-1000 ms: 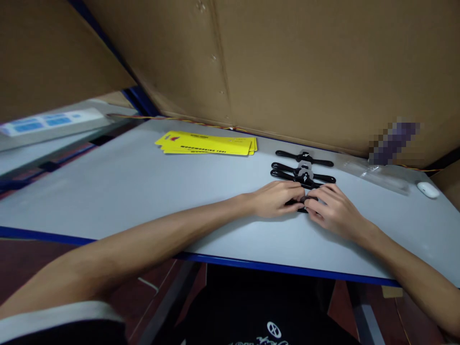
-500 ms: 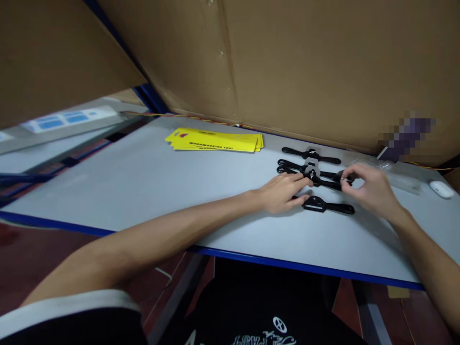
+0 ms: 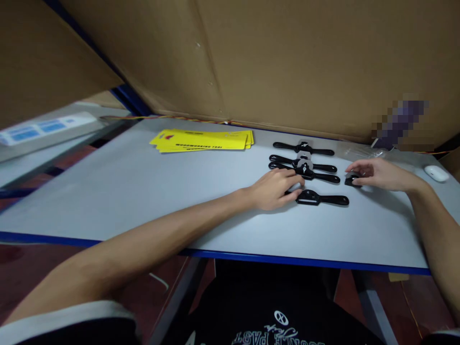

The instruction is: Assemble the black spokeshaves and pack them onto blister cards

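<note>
A row of black spokeshaves lies on the grey table. Two at the middle, a rear one (image 3: pixel 304 166) and another close behind it, carry grey metal blades. The farthest spokeshave (image 3: pixel 304 147) lies apart behind them. My left hand (image 3: pixel 275 189) rests palm down, fingers spread, over the left handle of the nearest spokeshave (image 3: pixel 309 197), whose body has an open slot and no blade in it. To the right, my right hand (image 3: pixel 377 175) has its thumb and fingers around small black metal parts (image 3: pixel 350 179) on the table; the fingers partly hide them.
Yellow printed cards (image 3: pixel 204 140) lie stacked at the back left. Clear plastic bags (image 3: pixel 362 151) and a white earbud case (image 3: pixel 436 173) are at the right. A cardboard wall (image 3: pixel 287 67) stands behind the table, and a blue edge (image 3: pixel 273 258) runs along its front.
My right hand has turned flatter and lowered around the small black parts, clear of the spokeshave handles. My left hand stays over the nearest spokeshave. The camera view has shifted slightly.
</note>
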A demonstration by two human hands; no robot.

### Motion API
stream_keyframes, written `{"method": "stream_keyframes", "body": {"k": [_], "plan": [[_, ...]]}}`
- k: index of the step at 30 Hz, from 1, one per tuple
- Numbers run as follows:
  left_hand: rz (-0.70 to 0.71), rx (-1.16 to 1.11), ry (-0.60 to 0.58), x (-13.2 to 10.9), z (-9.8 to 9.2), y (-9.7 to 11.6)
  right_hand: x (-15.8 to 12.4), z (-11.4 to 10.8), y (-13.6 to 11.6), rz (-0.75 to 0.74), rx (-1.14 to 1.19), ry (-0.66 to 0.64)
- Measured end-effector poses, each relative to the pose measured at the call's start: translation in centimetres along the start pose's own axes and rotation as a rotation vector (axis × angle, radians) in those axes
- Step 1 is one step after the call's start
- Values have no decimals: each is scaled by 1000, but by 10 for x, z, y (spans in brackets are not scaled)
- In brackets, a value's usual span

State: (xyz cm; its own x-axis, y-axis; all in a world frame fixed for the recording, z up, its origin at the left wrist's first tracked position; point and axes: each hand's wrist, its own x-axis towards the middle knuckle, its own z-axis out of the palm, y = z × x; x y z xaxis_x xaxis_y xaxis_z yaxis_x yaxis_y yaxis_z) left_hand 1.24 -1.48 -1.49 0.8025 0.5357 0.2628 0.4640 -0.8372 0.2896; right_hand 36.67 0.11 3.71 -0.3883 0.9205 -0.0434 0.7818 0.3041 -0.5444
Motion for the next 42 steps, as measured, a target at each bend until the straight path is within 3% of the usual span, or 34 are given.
{"method": "stream_keyframes", "body": {"k": [3, 6, 11, 14, 18, 24, 26, 28, 31, 35, 42], "plan": [[11, -1, 10, 0, 0, 0, 3, -1, 4, 51, -33, -41], [15, -3, 13, 1, 0, -1, 2, -3, 1, 63, -82, 67], [0, -5, 55, -1, 1, 1, -6, -8, -20, 25, -63, 632], [-44, 33, 215, -3, 2, 2, -8, -3, -34, -31, 31, 759], [-164, 46, 337, -4, 4, 1, -7, 23, -52, -119, -66, 712], [-213, 75, 183, -1, 5, -1, -4, 72, -76, -424, -255, 435], [-200, 79, 178, -1, 6, -1, -5, 78, -80, -513, -349, 453], [-206, 83, 190, -1, 6, -2, -7, 79, -82, -567, -406, 554], [-210, 77, 178, -1, 6, -3, -12, 76, -84, -632, -367, 667], [-145, 32, 133, 0, 5, -5, -12, 78, -86, -603, -357, 626], [45, -108, 90, 3, 3, -7, -4, 90, -77, -380, -390, 447]]}}
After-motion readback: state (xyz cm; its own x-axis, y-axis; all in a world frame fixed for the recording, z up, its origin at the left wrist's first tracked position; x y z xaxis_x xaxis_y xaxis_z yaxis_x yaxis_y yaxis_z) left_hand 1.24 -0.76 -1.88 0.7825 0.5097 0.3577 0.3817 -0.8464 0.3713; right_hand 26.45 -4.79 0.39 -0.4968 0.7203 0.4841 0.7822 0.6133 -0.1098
